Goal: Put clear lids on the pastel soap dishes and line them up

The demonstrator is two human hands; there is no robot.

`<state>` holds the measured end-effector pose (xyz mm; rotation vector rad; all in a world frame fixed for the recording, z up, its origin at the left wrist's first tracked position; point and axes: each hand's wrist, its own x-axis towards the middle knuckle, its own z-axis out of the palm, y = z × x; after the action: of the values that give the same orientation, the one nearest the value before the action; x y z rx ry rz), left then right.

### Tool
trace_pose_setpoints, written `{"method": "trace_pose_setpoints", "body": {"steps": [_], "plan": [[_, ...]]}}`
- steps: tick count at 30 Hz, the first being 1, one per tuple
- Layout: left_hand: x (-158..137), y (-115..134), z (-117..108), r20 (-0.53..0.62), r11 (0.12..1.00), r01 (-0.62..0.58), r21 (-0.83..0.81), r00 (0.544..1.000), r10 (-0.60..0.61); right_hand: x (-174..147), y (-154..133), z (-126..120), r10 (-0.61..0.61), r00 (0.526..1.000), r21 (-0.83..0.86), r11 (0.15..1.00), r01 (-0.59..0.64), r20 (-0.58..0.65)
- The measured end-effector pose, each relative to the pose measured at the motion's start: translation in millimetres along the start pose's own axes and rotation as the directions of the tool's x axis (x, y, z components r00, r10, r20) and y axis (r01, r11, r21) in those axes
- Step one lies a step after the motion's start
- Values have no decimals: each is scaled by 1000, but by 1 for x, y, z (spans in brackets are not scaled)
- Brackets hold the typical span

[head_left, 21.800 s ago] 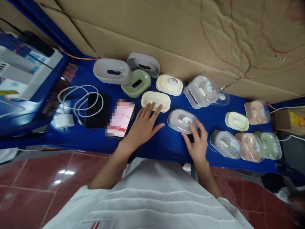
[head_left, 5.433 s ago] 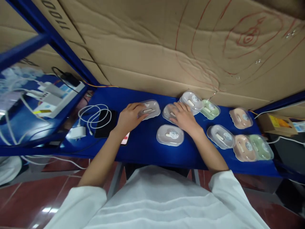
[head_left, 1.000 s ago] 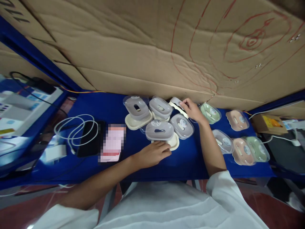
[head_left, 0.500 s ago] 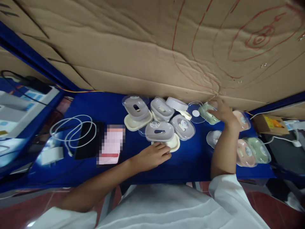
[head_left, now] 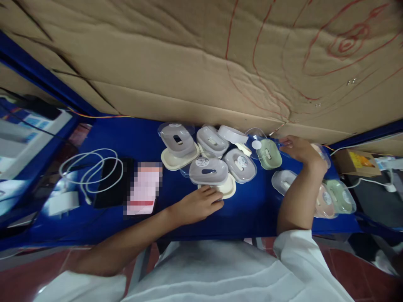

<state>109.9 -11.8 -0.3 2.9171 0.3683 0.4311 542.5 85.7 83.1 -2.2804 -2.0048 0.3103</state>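
Observation:
My left hand (head_left: 201, 204) lies low at the near edge of a cream oval plate (head_left: 229, 187), fingers loosely bent and apart, gripping nothing visible. Partly over that plate sits a grey oval soap dish (head_left: 197, 176). At the back right, my right hand (head_left: 296, 147) has its fingers closed on the edge of a clear plastic lid (head_left: 284, 144), mostly hidden by the hand. Just left of it is a green soap dish (head_left: 274, 157), uncovered. A clear lid with a round white label (head_left: 256, 145) lies beside the green dish.
More grey dishes (head_left: 181, 144) stand at the table's back middle. Pink (head_left: 326, 203) and green (head_left: 341, 197) lidded dishes are at the right. A phone (head_left: 143, 188), a white cable (head_left: 121, 167) and a charger (head_left: 64, 203) lie left. A cardboard wall (head_left: 176, 63) rises behind.
My right hand has drawn slightly right, away from the green dish, with the clear lid. The green dish has shifted a little left and turned. My left hand has hardly moved.

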Motion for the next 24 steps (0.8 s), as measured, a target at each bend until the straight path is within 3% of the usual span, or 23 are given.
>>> {"method": "trace_pose_setpoints", "body": {"steps": [3,7,13,18,21,24], "plan": [[0,-1,0,21,1000,-6,-11,1000,7,2,-23,6,111,972,-50,993,-103,207],[-1,-1,2,8,1000,4,-7,1000,-4,7,-49,15,164,930,-124,984,-129,328],[-2,0,6,-38,1000,0,23,999,1,4,-72,21,151,911,-159,983,-96,384],[-3,0,6,-33,1000,6,28,999,-5,4,-90,28,202,919,-234,964,-126,337],[-3,0,6,-17,1000,5,27,1000,-5,4,-82,24,174,925,-227,969,-98,339],[-3,0,6,-18,1000,-1,27,1000,1,-1,-64,16,88,943,-112,992,-55,320]]}}
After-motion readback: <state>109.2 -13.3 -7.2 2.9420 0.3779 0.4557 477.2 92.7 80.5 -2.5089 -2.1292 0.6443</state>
